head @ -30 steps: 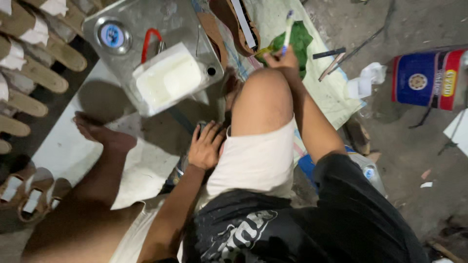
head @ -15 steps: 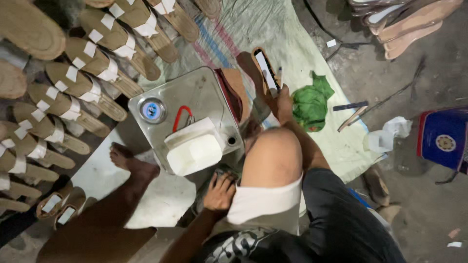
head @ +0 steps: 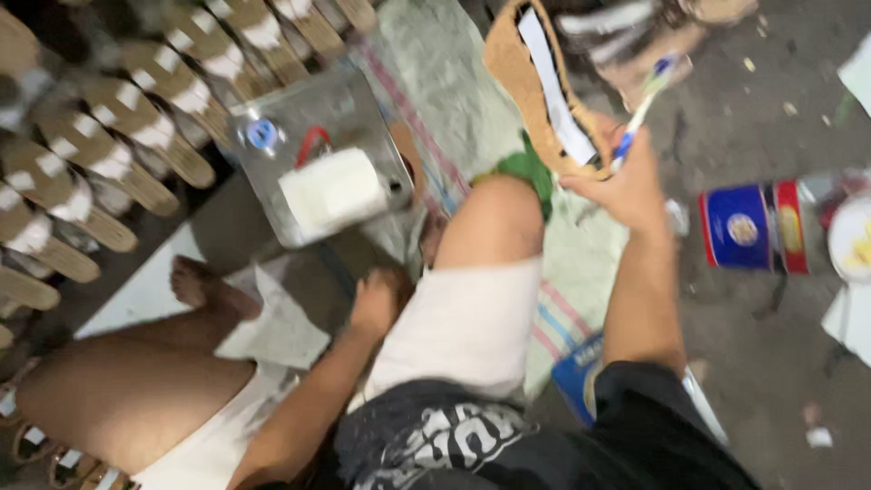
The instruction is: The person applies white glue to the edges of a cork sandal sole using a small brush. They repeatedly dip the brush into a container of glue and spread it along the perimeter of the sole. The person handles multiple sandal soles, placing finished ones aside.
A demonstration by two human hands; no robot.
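My right hand [head: 628,189] is raised over the mat and grips a brown sandal sole [head: 531,86] with a white strip along it, together with a blue and white brush [head: 641,107] that sticks up past my fingers. My left hand [head: 376,304] rests on the ground beside my bent right knee, fingers down, holding nothing. Just ahead of that hand stands a square metal tin [head: 349,113] with a white block [head: 331,192] in it. A green rag [head: 531,170] lies behind my knee.
Rows of tan sandals with white straps [head: 109,163] cover the floor at the left. A blue and red can [head: 753,227] stands on the concrete at the right. A woven mat [head: 435,82] lies under the tin. My bare left foot [head: 195,286] rests on white paper.
My right hand has lifted the sandal sole and brush off the mat. My left hand stays on the ground by my knee. The view has swung to the right.
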